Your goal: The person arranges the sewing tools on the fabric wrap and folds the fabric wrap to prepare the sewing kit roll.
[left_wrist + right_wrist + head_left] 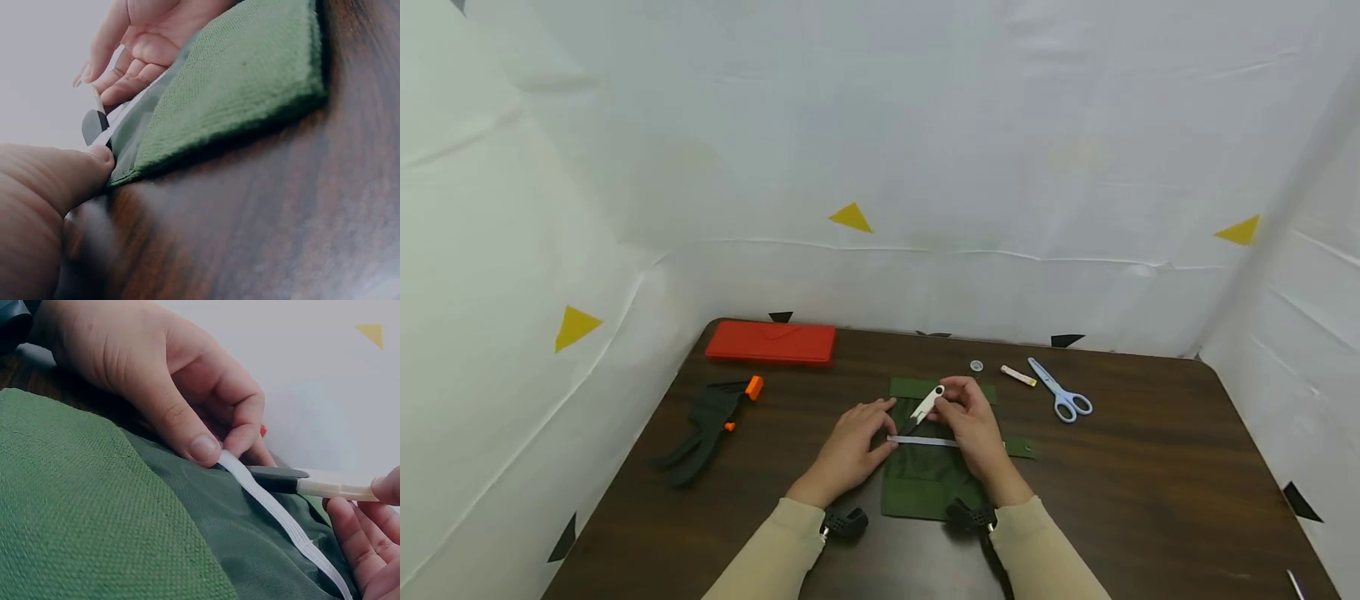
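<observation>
A green cloth pouch [917,496] lies opened flat at the near middle of the table, a white elastic band [925,441] running across it. My left hand [853,442] is at the pouch's left edge, thumb and fingertip pinching the band's left end, as the right wrist view shows. My right hand [973,425] is above the pouch's right half. Between thumb and fingers it holds a small tool [928,402] with a white handle, a hole in its end and a dark blade-like part [275,479]. That dark part slants toward the left hand, close beside the band.
Beyond the pouch lie a small round clear piece [976,366], a small white-and-yellow stick [1018,376] and light blue scissors [1060,390]. A red case [771,342] is at the back left, a black clamp with orange tips [707,429] in front of it.
</observation>
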Demonstrator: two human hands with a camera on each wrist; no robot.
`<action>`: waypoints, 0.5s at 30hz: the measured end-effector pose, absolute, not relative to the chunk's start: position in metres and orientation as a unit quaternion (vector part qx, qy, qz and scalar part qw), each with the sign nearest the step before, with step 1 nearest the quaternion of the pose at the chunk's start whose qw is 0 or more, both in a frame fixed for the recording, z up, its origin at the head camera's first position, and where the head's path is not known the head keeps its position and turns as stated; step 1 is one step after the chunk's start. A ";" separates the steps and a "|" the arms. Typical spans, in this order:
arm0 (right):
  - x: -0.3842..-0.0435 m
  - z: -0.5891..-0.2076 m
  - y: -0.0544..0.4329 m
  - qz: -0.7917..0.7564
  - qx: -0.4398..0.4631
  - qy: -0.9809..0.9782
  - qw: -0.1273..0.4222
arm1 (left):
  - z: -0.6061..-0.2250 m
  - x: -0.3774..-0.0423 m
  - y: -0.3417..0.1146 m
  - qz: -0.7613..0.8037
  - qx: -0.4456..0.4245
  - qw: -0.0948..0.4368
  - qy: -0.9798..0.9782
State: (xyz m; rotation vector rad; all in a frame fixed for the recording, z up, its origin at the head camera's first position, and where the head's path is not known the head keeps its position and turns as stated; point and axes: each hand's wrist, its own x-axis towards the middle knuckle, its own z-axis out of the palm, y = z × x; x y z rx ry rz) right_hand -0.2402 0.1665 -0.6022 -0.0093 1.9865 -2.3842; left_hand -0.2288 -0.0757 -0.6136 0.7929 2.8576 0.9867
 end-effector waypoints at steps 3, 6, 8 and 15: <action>-0.241 -0.602 0.167 -0.759 -0.017 0.651 0.024 | -0.615 -0.230 -0.075 0.316 0.253 0.004 0.914; -0.241 -0.602 0.169 -0.751 -0.027 0.659 0.021 | -0.616 -0.232 -0.074 0.313 0.261 0.000 0.913; -0.241 -0.602 0.170 -0.745 -0.035 0.666 0.021 | -0.616 -0.233 -0.073 0.314 0.266 -0.002 0.911; -0.241 -0.603 0.168 -0.680 -0.068 0.728 0.058 | -0.615 -0.232 -0.077 0.326 0.253 0.007 0.911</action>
